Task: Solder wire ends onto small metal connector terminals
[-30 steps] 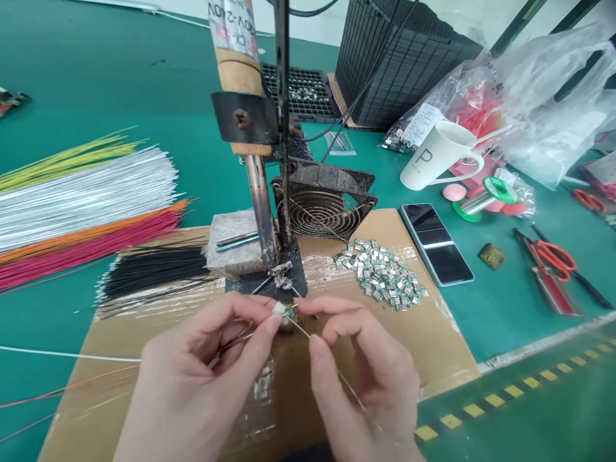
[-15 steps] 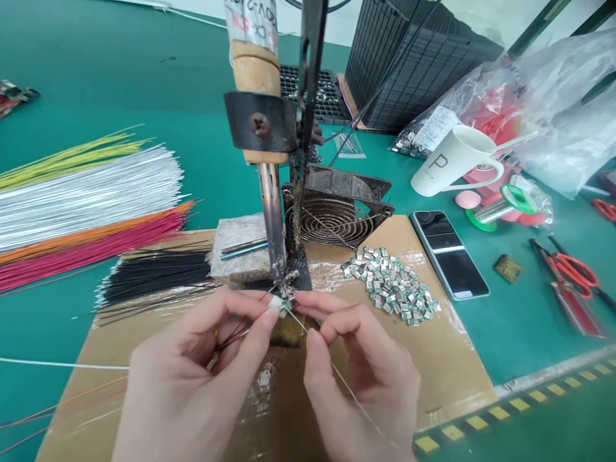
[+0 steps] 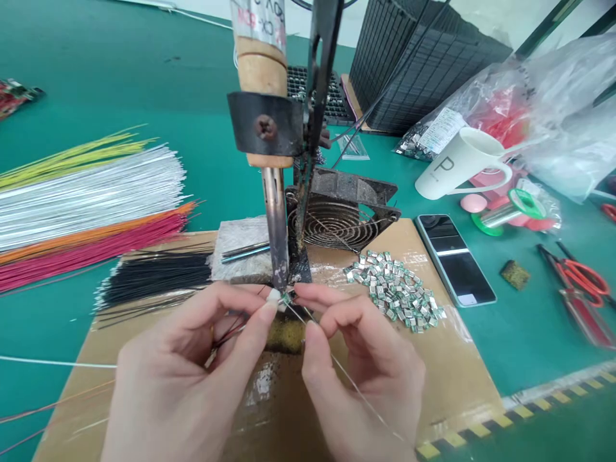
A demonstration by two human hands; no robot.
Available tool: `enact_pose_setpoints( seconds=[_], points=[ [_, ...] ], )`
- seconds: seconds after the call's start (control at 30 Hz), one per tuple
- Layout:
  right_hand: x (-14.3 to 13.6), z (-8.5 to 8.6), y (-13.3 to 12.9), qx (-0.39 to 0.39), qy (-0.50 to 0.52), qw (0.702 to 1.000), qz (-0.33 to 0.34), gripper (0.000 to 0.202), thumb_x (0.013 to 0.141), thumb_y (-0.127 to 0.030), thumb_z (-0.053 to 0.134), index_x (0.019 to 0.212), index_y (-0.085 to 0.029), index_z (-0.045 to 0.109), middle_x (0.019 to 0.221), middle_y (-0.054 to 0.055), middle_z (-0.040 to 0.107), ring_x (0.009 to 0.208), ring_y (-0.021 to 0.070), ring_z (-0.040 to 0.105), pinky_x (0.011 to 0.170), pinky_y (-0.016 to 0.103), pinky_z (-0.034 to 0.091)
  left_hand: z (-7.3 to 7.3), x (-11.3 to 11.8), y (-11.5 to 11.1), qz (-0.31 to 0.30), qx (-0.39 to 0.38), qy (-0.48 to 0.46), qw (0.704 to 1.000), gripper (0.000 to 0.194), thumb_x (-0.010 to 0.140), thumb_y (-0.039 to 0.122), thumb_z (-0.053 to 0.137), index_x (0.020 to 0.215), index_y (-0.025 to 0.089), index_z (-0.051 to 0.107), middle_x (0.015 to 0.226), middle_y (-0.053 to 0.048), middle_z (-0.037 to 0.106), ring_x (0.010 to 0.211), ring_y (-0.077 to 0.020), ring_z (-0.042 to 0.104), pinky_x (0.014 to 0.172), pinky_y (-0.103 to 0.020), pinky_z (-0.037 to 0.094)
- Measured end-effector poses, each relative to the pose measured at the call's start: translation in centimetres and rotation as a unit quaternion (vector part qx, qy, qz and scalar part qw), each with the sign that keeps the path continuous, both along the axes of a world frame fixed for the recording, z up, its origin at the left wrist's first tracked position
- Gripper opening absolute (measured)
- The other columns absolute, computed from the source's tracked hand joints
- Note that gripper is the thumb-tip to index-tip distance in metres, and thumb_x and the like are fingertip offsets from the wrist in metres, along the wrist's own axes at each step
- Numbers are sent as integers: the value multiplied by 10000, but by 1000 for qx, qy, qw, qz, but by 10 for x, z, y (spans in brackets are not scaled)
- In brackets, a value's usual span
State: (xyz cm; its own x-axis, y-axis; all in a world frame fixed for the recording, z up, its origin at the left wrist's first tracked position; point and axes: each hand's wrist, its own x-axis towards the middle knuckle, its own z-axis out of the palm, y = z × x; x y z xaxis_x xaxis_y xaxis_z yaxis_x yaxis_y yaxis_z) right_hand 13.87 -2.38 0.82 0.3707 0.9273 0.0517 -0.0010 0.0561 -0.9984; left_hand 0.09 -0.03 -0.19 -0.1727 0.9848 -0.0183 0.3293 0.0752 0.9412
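Observation:
My left hand (image 3: 187, 372) pinches a small green circuit board (image 3: 285, 299) between thumb and forefinger, right under the tip of an upright soldering iron (image 3: 276, 224). Thin wires run back through its curled fingers. Between thumb and forefinger, my right hand (image 3: 368, 359) grips a thin silvery solder wire (image 3: 359, 390), which reaches up to the board. Whether the tip touches the board is hard to make out. Below the tip lies a dirty yellow sponge (image 3: 283, 337).
Bundles of black wires (image 3: 158, 276) and white wires (image 3: 91, 192) lie left. Small metal connectors (image 3: 397, 289) are piled right, near a phone (image 3: 456, 260), a mug (image 3: 455, 167), a solder spool (image 3: 505, 212) and pliers (image 3: 582, 282). A fan (image 3: 341, 212) stands behind the iron.
The view has shifted slightly, so the bench things sit a little further right. Both hands keep their grips near the iron's tip, with the board held slightly higher in the picture.

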Motion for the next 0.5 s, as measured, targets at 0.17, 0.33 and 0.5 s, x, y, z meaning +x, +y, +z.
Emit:
enact_pose_setpoints(
  seconds=[0.17, 0.33, 0.5],
  points=[
    [0, 1, 4, 27, 6, 1000, -7, 256, 793, 2, 673, 781, -253, 656, 1121, -44, 829, 1011, 142, 808, 938, 225, 619, 4, -1, 1, -7, 17, -11, 1000, 96, 885, 312, 835, 895, 273, 748, 836, 52, 750, 636, -74, 702, 570, -45, 540],
    [-1, 1, 5, 31, 10, 999, -1, 276, 803, 18, 665, 796, -258, 663, 1132, -67, 824, 1035, 123, 800, 948, 201, 612, 3, -2, 1, 1, 4, -31, 1000, 121, 872, 330, 852, 909, 277, 750, 892, 46, 758, 673, -77, 710, 599, -45, 545],
    [-2, 2, 5, 26, 9, 1000, -7, 267, 801, 6, 670, 789, -261, 664, 1129, -82, 821, 1037, 119, 799, 946, 191, 610, -3, -3, -1, 27, 11, -41, 999, 176, 834, 320, 889, 940, 278, 755, 970, 34, 764, 723, -94, 715, 636, -73, 571]
  ],
)
